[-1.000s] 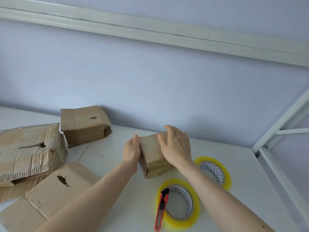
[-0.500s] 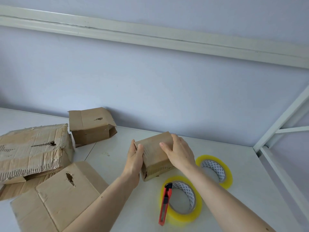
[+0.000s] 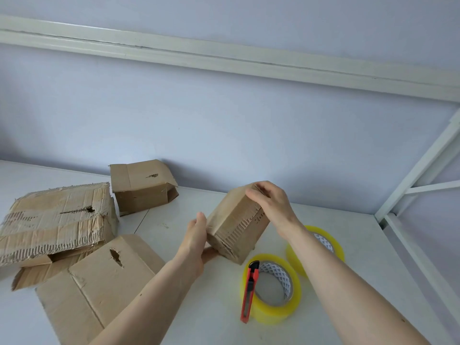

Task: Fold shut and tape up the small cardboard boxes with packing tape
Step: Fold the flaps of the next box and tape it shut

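A small brown cardboard box (image 3: 236,222) is tilted up off the white table, between both hands. My left hand (image 3: 198,239) cups its lower left corner, fingers under the box and thumb up along its side. My right hand (image 3: 272,204) grips its raised top right edge with curled fingers. Just in front lies a yellowish roll of packing tape (image 3: 272,293), with a red utility knife (image 3: 250,291) leaning on its left rim. A second tape roll (image 3: 321,242) lies behind my right forearm, partly hidden.
Another small box (image 3: 142,186) with an open flap sits at the back by the wall. A crumpled large box (image 3: 54,220) and a flattened box (image 3: 99,282) fill the left side. A white metal frame (image 3: 418,170) borders the table (image 3: 361,245) on the right.
The small box has been lifted and tipped toward me, its right end raised. My left hand slid under its lower corner; my right hand moved up to its top edge.
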`<action>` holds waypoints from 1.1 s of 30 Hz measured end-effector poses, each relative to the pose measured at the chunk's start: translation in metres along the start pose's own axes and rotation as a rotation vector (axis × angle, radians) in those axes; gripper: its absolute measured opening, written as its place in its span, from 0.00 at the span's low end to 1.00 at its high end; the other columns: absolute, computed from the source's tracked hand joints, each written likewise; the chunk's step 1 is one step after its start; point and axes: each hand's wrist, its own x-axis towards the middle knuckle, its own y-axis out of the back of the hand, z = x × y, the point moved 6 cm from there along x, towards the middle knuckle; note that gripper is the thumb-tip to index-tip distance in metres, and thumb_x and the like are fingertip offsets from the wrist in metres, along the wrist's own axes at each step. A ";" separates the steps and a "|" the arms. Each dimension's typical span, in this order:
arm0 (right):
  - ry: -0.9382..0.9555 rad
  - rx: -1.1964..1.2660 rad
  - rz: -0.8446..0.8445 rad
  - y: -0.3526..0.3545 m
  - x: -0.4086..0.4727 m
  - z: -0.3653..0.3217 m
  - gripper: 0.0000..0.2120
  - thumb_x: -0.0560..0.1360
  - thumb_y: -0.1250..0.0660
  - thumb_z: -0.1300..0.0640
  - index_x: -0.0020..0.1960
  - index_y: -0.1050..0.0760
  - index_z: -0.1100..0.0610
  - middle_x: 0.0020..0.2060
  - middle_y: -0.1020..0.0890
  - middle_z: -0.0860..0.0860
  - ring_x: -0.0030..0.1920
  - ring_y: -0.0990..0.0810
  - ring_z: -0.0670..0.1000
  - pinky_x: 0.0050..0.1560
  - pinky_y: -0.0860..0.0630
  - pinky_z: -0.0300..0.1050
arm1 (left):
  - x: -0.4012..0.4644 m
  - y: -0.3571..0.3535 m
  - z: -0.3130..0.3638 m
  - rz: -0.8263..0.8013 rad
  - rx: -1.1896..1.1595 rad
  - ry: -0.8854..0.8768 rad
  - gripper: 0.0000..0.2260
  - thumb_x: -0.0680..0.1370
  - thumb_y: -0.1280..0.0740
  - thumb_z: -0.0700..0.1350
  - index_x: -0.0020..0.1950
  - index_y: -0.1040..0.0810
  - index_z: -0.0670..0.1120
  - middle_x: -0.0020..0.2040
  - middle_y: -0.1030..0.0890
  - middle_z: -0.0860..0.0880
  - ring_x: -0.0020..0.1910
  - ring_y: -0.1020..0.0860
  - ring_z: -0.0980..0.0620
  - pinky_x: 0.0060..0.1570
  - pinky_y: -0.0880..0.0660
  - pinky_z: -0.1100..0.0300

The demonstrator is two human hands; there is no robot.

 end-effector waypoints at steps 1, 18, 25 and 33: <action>0.013 -0.045 -0.024 0.000 0.004 -0.003 0.06 0.75 0.27 0.50 0.44 0.19 0.52 0.39 0.18 0.45 0.42 0.21 0.43 0.44 0.28 0.41 | -0.004 -0.002 -0.001 -0.017 0.009 0.025 0.22 0.84 0.46 0.62 0.60 0.26 0.46 0.53 0.22 0.42 0.47 0.19 0.45 0.53 0.19 0.44; 0.089 -0.479 -0.134 -0.032 0.017 0.009 0.13 0.83 0.41 0.56 0.58 0.21 0.60 0.53 0.17 0.52 0.54 0.22 0.52 0.53 0.27 0.45 | 0.023 -0.013 0.032 -0.086 0.466 -0.322 0.26 0.85 0.42 0.53 0.81 0.47 0.58 0.77 0.39 0.54 0.72 0.32 0.49 0.68 0.30 0.51; 0.024 -0.303 -0.167 -0.040 0.022 0.011 0.09 0.82 0.39 0.56 0.60 0.23 0.53 0.53 0.20 0.46 0.55 0.23 0.47 0.53 0.27 0.42 | 0.046 -0.029 0.056 -0.098 0.511 -0.398 0.13 0.86 0.46 0.47 0.67 0.27 0.49 0.62 0.22 0.45 0.58 0.22 0.48 0.61 0.24 0.50; -0.255 -0.048 -0.217 -0.049 0.025 0.027 0.08 0.83 0.41 0.49 0.53 0.28 0.52 0.48 0.24 0.47 0.46 0.27 0.45 0.47 0.33 0.44 | 0.045 -0.028 0.050 -0.096 0.409 -0.440 0.12 0.86 0.45 0.49 0.63 0.24 0.51 0.56 0.20 0.47 0.55 0.20 0.47 0.56 0.21 0.47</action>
